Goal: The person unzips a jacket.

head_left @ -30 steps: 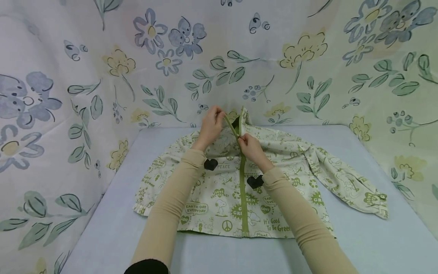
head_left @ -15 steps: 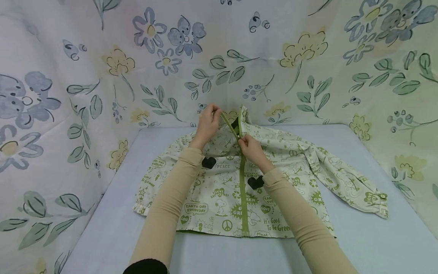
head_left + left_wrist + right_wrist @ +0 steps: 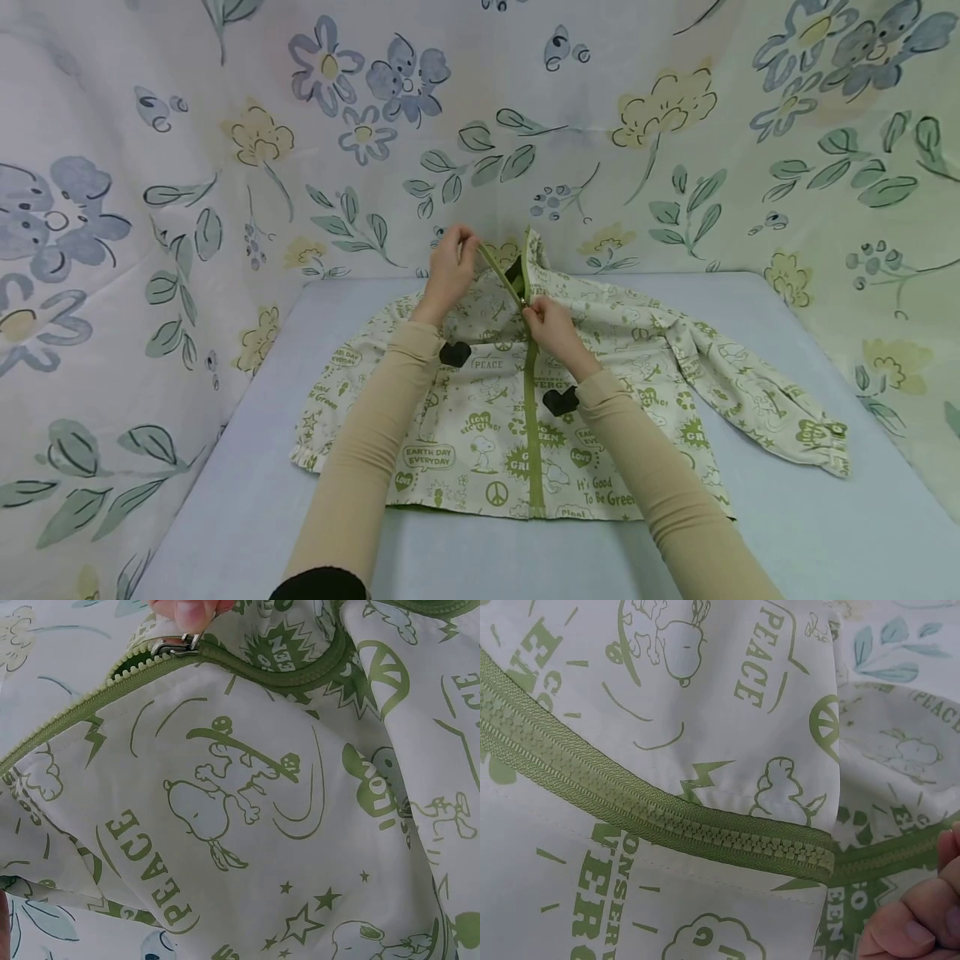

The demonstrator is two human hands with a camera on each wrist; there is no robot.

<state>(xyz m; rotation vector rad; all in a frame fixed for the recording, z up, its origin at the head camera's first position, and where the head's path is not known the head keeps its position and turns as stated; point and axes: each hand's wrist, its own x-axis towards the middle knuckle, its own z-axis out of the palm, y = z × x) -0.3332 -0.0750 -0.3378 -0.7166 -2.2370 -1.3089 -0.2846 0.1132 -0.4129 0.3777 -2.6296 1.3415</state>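
Note:
A white zip-up jacket [image 3: 480, 425] with green cartoon and slogan print lies front up, its lower front zipped. My left hand [image 3: 447, 271] pinches the top of one green zipper edge and holds it up and out to the left. At the zip slider [image 3: 176, 646], the fingers of my right hand [image 3: 557, 329] pinch close at the pull. Above the slider the two zipper edges part in a V, showing a dark gap at the collar [image 3: 534, 250]. In the right wrist view, the joined zipper teeth [image 3: 727, 838] run in a curve past my curled right fingers [image 3: 911, 922].
The jacket rests on a pale table [image 3: 247, 533]. One sleeve [image 3: 757, 404] stretches out to the right, the other [image 3: 330, 400] to the left. A floral cloth [image 3: 480, 108] hangs behind the table and at its sides.
My left hand has moved slightly up and to the left, drawing the zipper edge out further. The right hand and the slider have come down a little.

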